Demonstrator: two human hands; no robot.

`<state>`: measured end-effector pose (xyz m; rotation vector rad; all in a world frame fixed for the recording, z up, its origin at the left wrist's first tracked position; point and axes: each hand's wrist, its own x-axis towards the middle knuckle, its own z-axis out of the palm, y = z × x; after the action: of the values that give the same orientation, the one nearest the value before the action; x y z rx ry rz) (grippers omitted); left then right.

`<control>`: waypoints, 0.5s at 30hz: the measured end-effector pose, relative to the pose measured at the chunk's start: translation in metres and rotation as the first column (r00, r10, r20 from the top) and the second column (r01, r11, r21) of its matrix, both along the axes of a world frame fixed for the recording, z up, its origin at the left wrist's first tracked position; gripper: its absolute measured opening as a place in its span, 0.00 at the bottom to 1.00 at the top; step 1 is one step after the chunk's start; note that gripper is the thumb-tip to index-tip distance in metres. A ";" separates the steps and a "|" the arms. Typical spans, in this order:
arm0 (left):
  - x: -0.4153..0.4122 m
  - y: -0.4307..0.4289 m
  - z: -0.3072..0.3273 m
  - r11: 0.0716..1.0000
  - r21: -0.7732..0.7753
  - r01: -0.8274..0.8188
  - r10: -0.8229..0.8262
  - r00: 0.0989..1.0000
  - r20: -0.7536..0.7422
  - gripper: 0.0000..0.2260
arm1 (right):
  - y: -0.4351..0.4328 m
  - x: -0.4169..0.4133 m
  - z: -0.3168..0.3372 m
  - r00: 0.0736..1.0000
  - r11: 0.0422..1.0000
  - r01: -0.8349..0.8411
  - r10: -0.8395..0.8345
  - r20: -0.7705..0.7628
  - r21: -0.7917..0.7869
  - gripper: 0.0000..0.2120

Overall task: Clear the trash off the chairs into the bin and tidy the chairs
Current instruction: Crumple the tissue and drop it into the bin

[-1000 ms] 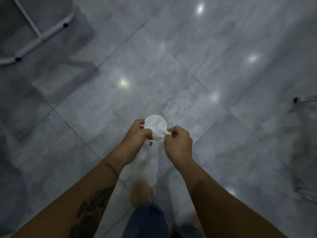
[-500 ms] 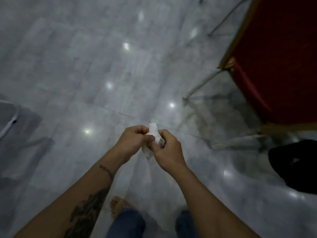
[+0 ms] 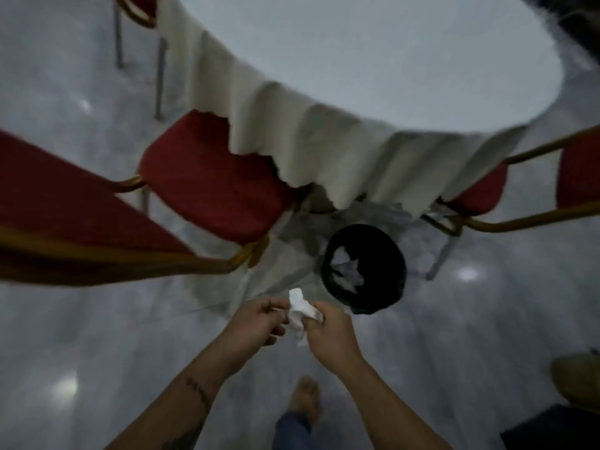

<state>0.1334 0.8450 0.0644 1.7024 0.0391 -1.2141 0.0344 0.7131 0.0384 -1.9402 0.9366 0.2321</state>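
Both hands hold a crumpled white tissue [image 3: 299,309] in front of me. My left hand [image 3: 256,321] pinches its left side and my right hand [image 3: 329,332] grips its right side. Just beyond my right hand stands a black bin [image 3: 363,269] on the floor, with several white paper scraps inside. A red chair [image 3: 207,183] with a gold frame sits to the left of the bin, its seat partly under the tablecloth. A second red chair [image 3: 480,196] stands to the right of the bin.
A round table with a white cloth [image 3: 373,76] fills the top of the view. Another red chair back [image 3: 65,206] crosses the left side, close to me. My bare foot [image 3: 305,401] is on the glossy grey floor. Someone's shoe [image 3: 578,381] shows at the right edge.
I have turned and walked toward the table; the bin and chairs have come into view ahead. Both hands still hold the tissue, which looks more crumpled than before.
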 end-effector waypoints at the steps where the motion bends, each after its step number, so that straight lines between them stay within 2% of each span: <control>1: -0.003 -0.029 0.001 1.000 0.001 0.023 -0.023 1.000 -0.007 0.09 | -0.027 -0.006 -0.001 1.000 1.000 0.017 -0.017 -0.010 -0.017 0.13; 3: -0.007 -0.084 -0.002 0.997 0.023 0.067 -0.067 0.997 -0.024 0.08 | -0.080 -0.017 -0.005 0.996 0.996 0.082 -0.083 -0.022 -0.035 0.15; 10: 0.006 -0.178 -0.042 0.965 0.199 0.172 -0.177 0.984 0.009 0.11 | -0.192 -0.020 -0.048 0.944 0.946 0.325 -0.323 -0.070 0.014 0.07; 13: 0.018 -0.195 -0.071 0.942 0.259 0.212 -0.222 0.975 0.013 0.12 | -0.216 -0.014 -0.077 0.887 0.884 0.460 -0.453 -0.090 0.080 0.15; 15: 0.025 -0.209 -0.101 0.935 0.283 0.216 -0.227 0.974 0.008 0.12 | -0.233 -0.007 -0.105 0.863 0.856 0.502 -0.487 -0.133 0.122 0.14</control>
<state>0.1587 0.6363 -0.0369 2.0214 -0.0071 -1.3912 0.0276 0.4801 -0.0665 -1.4942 1.4082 0.0924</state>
